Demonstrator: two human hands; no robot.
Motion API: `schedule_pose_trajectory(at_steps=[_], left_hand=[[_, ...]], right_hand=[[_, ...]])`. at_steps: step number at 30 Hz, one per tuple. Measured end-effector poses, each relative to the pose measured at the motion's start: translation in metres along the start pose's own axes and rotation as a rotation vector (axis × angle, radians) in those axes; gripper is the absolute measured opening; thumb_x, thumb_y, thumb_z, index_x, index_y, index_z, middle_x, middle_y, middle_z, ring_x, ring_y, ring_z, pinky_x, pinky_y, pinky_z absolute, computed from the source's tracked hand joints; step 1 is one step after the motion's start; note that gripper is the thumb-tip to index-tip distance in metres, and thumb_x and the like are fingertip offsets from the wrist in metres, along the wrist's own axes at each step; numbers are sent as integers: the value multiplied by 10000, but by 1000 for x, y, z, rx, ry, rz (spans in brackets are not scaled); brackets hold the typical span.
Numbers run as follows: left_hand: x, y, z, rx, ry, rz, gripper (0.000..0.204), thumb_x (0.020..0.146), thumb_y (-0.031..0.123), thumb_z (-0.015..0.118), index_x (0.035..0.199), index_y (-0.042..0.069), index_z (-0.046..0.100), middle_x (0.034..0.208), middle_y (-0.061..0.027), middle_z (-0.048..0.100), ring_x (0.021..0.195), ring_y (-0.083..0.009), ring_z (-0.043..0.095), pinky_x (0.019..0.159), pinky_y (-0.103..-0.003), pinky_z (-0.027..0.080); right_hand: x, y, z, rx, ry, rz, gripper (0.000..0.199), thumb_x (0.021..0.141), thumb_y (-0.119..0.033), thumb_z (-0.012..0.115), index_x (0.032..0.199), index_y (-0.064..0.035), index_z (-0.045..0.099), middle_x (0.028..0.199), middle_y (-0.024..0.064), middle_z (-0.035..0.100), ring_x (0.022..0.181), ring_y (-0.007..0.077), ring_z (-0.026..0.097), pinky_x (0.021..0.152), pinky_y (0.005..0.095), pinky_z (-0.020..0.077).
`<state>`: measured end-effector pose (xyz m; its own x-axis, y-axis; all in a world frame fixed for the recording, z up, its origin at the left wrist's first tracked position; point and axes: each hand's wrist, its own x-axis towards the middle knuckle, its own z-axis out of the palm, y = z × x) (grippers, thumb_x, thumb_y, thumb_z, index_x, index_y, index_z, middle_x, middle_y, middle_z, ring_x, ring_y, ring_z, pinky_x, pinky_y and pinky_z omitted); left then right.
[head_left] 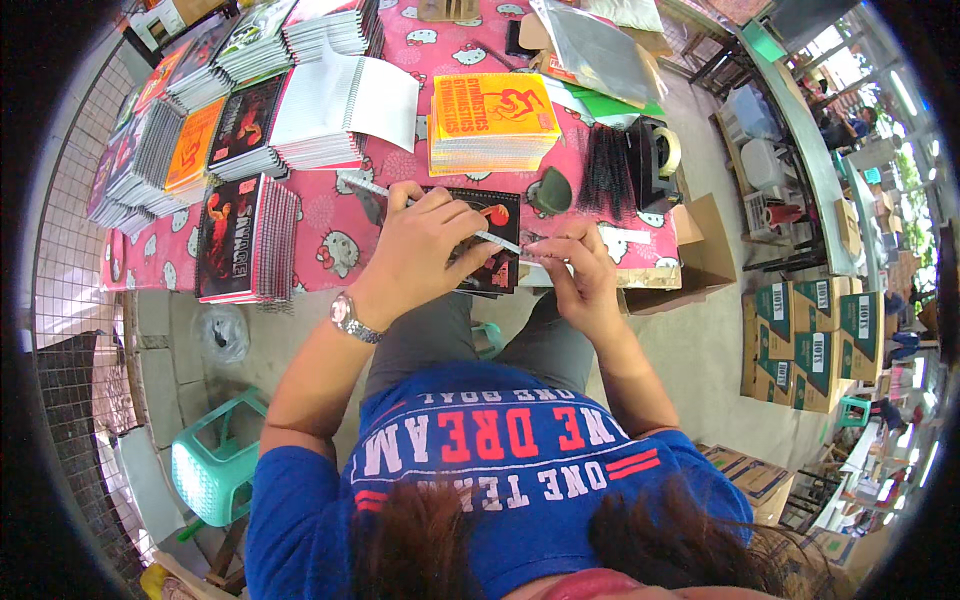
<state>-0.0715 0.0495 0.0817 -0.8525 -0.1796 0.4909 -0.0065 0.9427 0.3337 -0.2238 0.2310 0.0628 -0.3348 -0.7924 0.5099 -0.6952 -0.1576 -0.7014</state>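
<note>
My left hand (pixel 425 232), with a watch on its wrist, is closed around a spiral notebook (pixel 499 240) tilted up on edge, its bound edge running slantwise under my fingers. At the right end of that edge, my right hand (pixel 582 268) pinches with thumb and forefinger; what is between them is too small to make out. Beneath lies a black notebook (pixel 499 200) with an orange-red figure on its cover. To the right on the table are a dark green, leaf-shaped piece (pixel 551 191) and a bunch of black plastic spiral coils (pixel 608 172).
Stacks of spiral notebooks (pixel 245 235) fill the table's left side. A yellow-covered stack (pixel 495 115) stands straight ahead, a black tape dispenser (pixel 655 165) to the right. An opened carton (pixel 705 240) adjoins the table's right edge. A green stool (pixel 215 460) stands at lower left.
</note>
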Motion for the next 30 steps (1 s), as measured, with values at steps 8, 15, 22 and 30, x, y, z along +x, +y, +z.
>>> schedule_pose_trajectory(at_steps=[8, 15, 22, 30], left_hand=[[-7, 16, 8, 83, 33, 66, 274, 812, 234, 684, 1051, 123, 611, 972, -25, 634, 924, -200, 574, 877, -419, 348], [3, 22, 11, 182, -11, 132, 321, 806, 185, 669, 1114, 147, 583, 925, -15, 589, 882, -201, 558, 835, -414, 357], [1, 22, 13, 124, -23, 46, 281, 783, 176, 687, 1048, 142, 599, 944, -4, 604, 880, -197, 568, 846, -413, 353], [-25, 33, 11, 183, 104, -494, 393, 680, 228, 794, 1023, 149, 620, 1191, -62, 520, 1330, -364, 320, 1080, -572, 171]], right_hand=[[-2, -22, -2, 207, -172, 353, 246, 881, 16, 591, 1120, -29, 618, 1031, 141, 585, 874, 248, 603, 741, 306, 496], [11, -39, -11, 23, -148, 456, 271, 875, -71, 638, 1136, -39, 576, 1052, 136, 584, 904, 288, 648, 702, 344, 515], [22, -34, -12, -179, -203, 154, 279, 858, -36, 655, 1134, -54, 611, 823, 104, 599, 724, 229, 599, 630, 370, 492], [56, -24, -22, 405, -581, 638, 233, 982, -105, 503, 1190, -38, 586, 914, 139, 636, 770, 211, 617, 689, 340, 495]])
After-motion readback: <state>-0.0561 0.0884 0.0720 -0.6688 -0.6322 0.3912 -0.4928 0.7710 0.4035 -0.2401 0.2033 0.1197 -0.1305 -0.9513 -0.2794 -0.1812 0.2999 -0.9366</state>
